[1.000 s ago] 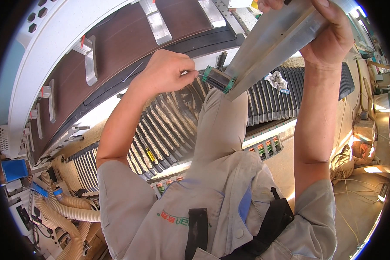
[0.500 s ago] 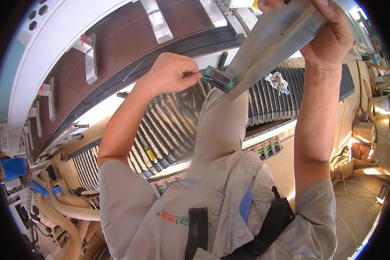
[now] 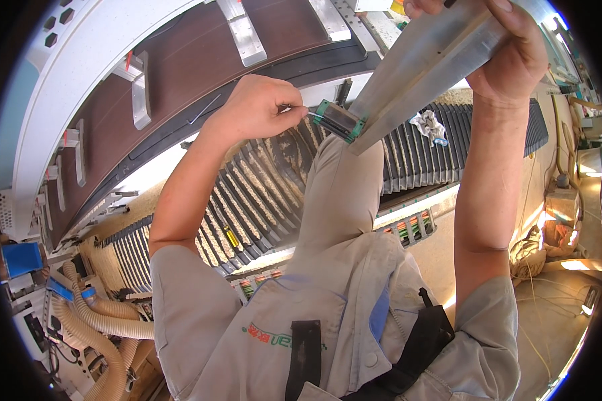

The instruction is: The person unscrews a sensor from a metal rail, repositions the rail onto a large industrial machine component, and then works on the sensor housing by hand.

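Since half a second ago, the left hand (image 3: 257, 107) has shifted slightly back toward the person's left, and more of a thin metal rod (image 3: 314, 115) shows between its fingertips and a small dark block with green ends (image 3: 344, 119); the right hand (image 3: 518, 60) and the long silver bar (image 3: 435, 60) stay almost in place. Largest in view is a machine's reddish-brown bed (image 3: 187, 73), with silver brackets (image 3: 140, 100) along it and a dark edge strip (image 3: 301, 65) in front. Below it runs a ribbed black cover (image 3: 421, 160), pale debris between its ribs. Across these slants the bar, its upper part gripped by the right hand, its lower end over the knee (image 3: 348, 160); whether they touch I cannot tell. On the ribs lie a crumpled whitish cloth (image 3: 428, 127), right of the bar, and a yellow-and-black tool (image 3: 231, 237), left of the leg. The block sits at the bar's lower end. An L-shaped key (image 3: 206, 109) rests on the edge strip. Thinnest, the rod is pinched between left thumb and forefinger, its far end at the block
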`<action>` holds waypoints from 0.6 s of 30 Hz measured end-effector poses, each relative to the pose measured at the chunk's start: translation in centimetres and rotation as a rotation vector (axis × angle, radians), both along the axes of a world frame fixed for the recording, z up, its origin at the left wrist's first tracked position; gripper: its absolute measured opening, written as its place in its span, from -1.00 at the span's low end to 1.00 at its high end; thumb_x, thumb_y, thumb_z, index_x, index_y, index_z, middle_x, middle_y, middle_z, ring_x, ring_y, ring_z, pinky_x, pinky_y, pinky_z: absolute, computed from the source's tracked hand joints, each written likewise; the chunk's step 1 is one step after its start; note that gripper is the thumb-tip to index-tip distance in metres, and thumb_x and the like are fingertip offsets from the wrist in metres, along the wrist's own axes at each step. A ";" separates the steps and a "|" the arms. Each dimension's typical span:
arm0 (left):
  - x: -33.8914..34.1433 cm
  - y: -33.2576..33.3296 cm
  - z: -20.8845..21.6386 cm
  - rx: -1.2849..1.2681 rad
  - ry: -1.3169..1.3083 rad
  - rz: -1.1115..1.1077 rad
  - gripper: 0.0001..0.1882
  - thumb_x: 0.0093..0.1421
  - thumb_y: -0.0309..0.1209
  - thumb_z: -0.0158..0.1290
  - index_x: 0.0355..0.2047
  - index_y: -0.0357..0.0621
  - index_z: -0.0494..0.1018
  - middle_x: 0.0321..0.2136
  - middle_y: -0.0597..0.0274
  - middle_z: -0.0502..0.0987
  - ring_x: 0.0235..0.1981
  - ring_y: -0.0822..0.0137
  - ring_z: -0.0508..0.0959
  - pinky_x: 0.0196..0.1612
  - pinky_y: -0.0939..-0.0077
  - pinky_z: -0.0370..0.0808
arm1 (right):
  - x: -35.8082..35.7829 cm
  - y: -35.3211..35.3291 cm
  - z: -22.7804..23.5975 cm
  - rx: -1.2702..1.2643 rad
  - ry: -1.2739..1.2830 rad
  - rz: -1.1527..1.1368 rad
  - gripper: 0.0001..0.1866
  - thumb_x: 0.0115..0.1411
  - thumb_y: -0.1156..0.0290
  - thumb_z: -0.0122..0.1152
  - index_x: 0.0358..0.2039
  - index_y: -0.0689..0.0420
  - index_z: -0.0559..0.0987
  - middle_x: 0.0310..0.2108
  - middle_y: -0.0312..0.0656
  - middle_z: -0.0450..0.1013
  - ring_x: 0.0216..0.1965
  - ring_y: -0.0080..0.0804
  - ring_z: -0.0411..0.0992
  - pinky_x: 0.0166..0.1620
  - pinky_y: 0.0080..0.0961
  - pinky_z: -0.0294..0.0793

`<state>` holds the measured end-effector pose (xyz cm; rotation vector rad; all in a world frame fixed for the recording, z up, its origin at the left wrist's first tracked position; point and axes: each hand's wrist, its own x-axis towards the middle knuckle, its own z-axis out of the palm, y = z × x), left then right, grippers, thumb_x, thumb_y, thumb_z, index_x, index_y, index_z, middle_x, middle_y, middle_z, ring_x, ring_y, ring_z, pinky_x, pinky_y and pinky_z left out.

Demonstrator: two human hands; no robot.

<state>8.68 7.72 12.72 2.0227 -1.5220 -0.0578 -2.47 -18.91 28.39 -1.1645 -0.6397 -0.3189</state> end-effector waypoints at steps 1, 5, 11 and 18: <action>0.1 0.1 -0.1 0.004 0.008 0.019 -0.87 0.14 -0.36 0.26 -0.50 -0.05 0.56 -0.58 0.32 0.54 -0.60 0.27 0.53 -0.54 0.40 0.38 | 0.0 0.0 0.0 0.001 -0.004 0.000 -0.38 0.17 0.22 0.29 0.16 0.30 0.44 -0.34 -0.08 0.52 -0.34 -0.26 0.59 -0.13 -0.33 0.68; 0.6 0.3 -0.3 -0.019 0.020 0.056 -0.87 0.14 -0.32 0.24 -0.51 -0.01 0.56 -0.57 0.35 0.55 -0.58 0.24 0.55 -0.53 0.36 0.40 | 0.4 -0.4 -0.1 -0.005 0.009 0.006 -0.38 0.17 0.21 0.29 0.17 0.30 0.43 -0.34 -0.08 0.52 -0.34 -0.26 0.59 -0.13 -0.33 0.68; 0.7 0.2 -0.3 0.006 0.003 0.009 -0.88 0.14 -0.42 0.28 -0.50 -0.10 0.57 -0.60 0.31 0.52 -0.63 0.32 0.47 -0.57 0.46 0.33 | 0.6 -0.4 -0.1 -0.023 0.001 0.031 -0.37 0.17 0.21 0.30 0.17 0.30 0.42 -0.33 -0.08 0.53 -0.34 -0.25 0.59 -0.13 -0.32 0.67; 0.9 0.4 -0.7 -0.018 0.035 0.007 -0.88 0.14 -0.43 0.28 -0.50 -0.11 0.57 -0.59 0.32 0.53 -0.63 0.33 0.47 -0.56 0.47 0.34 | 0.5 -0.2 -0.3 -0.025 -0.025 0.020 -0.39 0.19 0.20 0.27 0.16 0.30 0.42 -0.33 -0.08 0.53 -0.34 -0.27 0.59 -0.14 -0.32 0.67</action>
